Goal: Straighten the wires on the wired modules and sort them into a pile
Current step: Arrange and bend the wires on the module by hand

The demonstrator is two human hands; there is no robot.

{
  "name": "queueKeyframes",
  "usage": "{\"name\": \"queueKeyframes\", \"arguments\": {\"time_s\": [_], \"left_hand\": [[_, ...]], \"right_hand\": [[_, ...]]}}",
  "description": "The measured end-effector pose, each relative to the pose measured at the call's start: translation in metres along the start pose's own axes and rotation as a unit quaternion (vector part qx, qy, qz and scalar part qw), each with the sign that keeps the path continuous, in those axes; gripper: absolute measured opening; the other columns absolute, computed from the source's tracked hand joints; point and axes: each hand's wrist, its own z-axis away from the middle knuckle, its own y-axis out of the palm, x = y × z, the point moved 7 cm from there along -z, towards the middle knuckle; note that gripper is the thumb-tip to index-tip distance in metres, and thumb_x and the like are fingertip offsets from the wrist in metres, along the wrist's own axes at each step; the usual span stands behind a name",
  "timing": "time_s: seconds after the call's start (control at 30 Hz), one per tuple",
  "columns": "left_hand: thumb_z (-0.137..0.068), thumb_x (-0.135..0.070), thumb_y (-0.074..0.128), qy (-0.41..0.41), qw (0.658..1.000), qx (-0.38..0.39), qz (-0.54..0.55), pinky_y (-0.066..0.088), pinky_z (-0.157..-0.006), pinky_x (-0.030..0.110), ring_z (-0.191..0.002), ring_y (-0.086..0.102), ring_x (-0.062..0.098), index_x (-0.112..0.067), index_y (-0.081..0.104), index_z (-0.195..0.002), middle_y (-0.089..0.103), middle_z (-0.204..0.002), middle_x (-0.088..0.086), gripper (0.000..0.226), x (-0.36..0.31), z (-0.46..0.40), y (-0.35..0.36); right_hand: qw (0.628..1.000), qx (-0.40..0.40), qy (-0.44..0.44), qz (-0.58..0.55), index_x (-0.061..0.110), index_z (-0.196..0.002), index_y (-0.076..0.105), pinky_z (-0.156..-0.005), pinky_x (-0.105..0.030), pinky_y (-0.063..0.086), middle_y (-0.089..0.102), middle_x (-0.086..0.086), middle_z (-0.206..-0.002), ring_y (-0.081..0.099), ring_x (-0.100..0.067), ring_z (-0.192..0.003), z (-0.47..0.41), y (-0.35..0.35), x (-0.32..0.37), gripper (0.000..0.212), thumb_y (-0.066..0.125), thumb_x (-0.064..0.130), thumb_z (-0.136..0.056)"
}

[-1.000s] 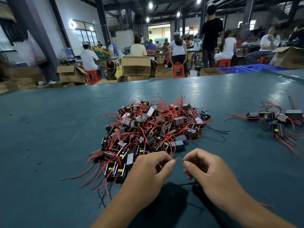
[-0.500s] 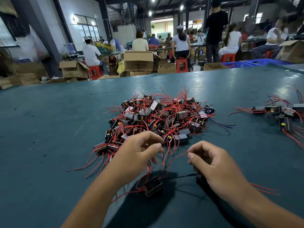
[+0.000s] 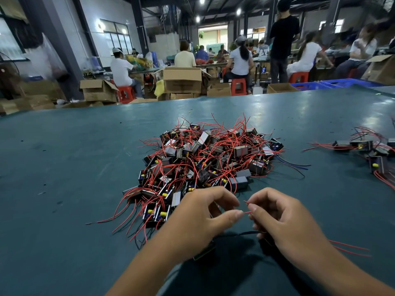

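Observation:
A tangled heap of small black modules with red wires point(image 3: 205, 159) lies in the middle of the teal table point(image 3: 64, 167). Just in front of it, my left hand point(image 3: 198, 223) and my right hand point(image 3: 282, 223) pinch the two ends of a short stretch of one red wire point(image 3: 246, 212) between thumb and forefinger. A black module point(image 3: 206, 252) shows under my left hand, mostly hidden. A black wire point(image 3: 241, 233) runs between the hands below the red one. More red wires point(image 3: 350, 249) trail out to the right of my right wrist.
A smaller group of modules with red wires point(image 3: 367, 150) lies at the right edge of the table. Beyond the table's far edge stand cardboard boxes point(image 3: 181, 79), red stools point(image 3: 238, 86), blue crates point(image 3: 333, 83) and several seated and standing people.
My hands have come closer together on the red wire. My left hand moved down and right from the heap, and the module that lay in view below it is now mostly covered.

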Motion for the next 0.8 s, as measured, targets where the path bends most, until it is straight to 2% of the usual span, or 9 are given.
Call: {"name": "queueKeyframes", "arguments": {"time_s": [0.13,0.23,0.3,0.6,0.8], "left_hand": [[-0.095,-0.035,0.067,0.014,0.998,-0.040,-0.035,0.049,-0.059,0.023,-0.059,0.055,0.001,-0.030,0.066,-0.087,0.062,-0.072,-0.024,0.009,-0.001,-0.001,0.006],[-0.099,-0.031,0.060,0.012,0.999,-0.015,-0.047,0.043,-0.059,0.014,-0.063,0.055,0.001,-0.032,0.062,-0.092,0.061,-0.076,-0.026,0.007,0.000,-0.002,0.013],[-0.100,-0.028,0.058,0.005,0.999,-0.002,-0.054,0.044,-0.059,0.014,-0.063,0.056,0.002,-0.032,0.062,-0.093,0.061,-0.080,-0.024,0.009,0.002,-0.002,0.015],[-0.098,-0.022,0.062,0.007,0.998,-0.050,-0.044,0.046,-0.055,0.013,-0.057,0.063,0.005,-0.030,0.062,-0.085,0.065,-0.075,-0.022,0.015,-0.003,0.000,0.011],[-0.097,-0.023,0.065,-0.016,0.997,-0.071,0.026,0.052,-0.055,0.025,-0.054,0.063,0.012,-0.026,0.067,-0.082,0.068,-0.065,0.000,0.015,0.002,0.000,0.015]], "right_hand": [[1.000,0.001,-0.004,0.006,0.030,-0.083,0.067,-0.054,-0.033,0.051,0.067,-0.003,-0.069,0.059,-0.014,-0.057,0.000,0.000,0.001,0.018,0.065,0.014,-0.091],[1.000,-0.002,0.004,-0.001,0.032,-0.084,0.069,-0.053,-0.029,0.050,0.068,-0.003,-0.069,0.060,-0.013,-0.057,0.001,-0.001,-0.001,0.020,0.064,0.014,-0.092],[1.000,-0.002,0.011,-0.008,0.031,-0.084,0.069,-0.052,-0.027,0.049,0.068,-0.002,-0.068,0.060,-0.011,-0.057,0.001,-0.001,-0.002,0.021,0.065,0.013,-0.092],[0.998,-0.013,0.029,-0.057,0.026,-0.081,0.070,-0.052,-0.026,0.048,0.066,0.000,-0.064,0.056,-0.009,-0.055,0.000,-0.001,-0.002,0.016,0.066,0.014,-0.090],[0.996,-0.030,0.012,-0.077,0.025,-0.080,0.073,-0.051,-0.022,0.043,0.064,-0.001,-0.063,0.052,-0.009,-0.055,0.001,-0.001,0.003,0.009,0.071,0.018,-0.087]]}}
